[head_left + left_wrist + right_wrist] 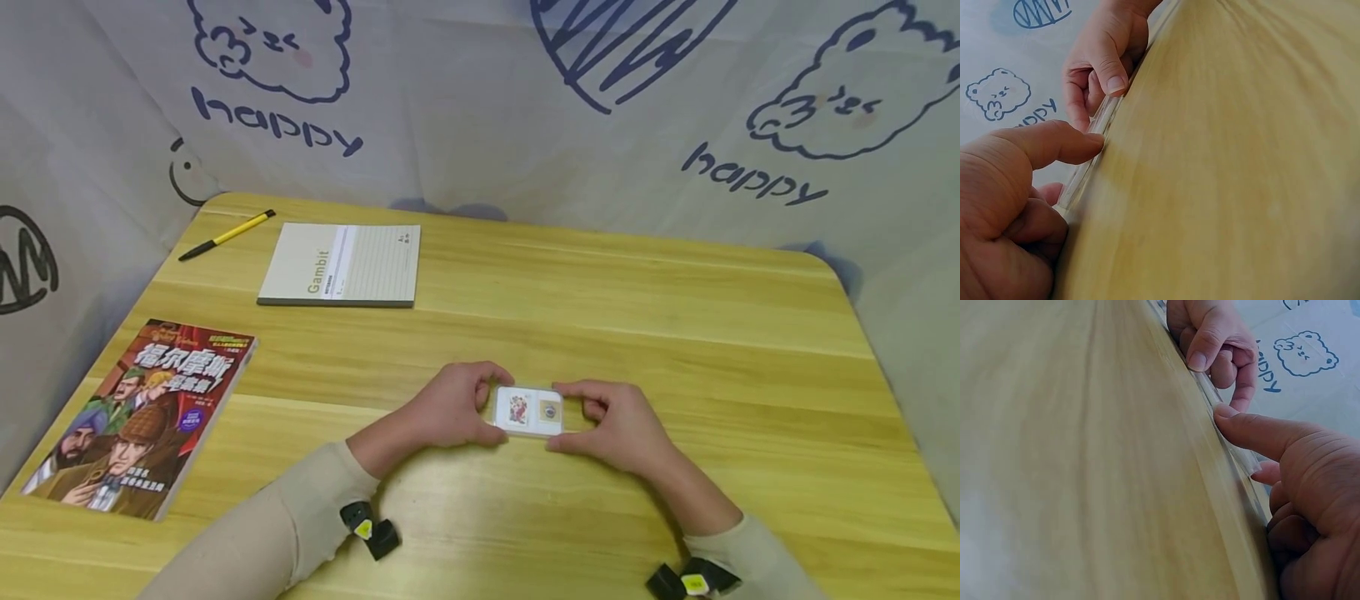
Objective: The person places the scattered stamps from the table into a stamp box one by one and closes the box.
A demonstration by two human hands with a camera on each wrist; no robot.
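A small flat clear plastic case (531,412) with a white insert and two little pictures lies low over the wooden table. My left hand (459,407) grips its left end, thumb on the near edge and index finger on the far edge. At the other end my right hand (617,423) pinches the case the same way, with the remaining fingers curled in. Seen from the left wrist, the case (1085,164) is edge-on, close along the tabletop. The right wrist view shows the case (1235,450) between both thumbs.
To the left lies a red comic-style book (142,421) with Chinese lettering. Behind it are a Gambit notebook (341,265) and a yellow and black pen (227,236). A white cloth (480,125) with drawings hangs behind the table (637,308).
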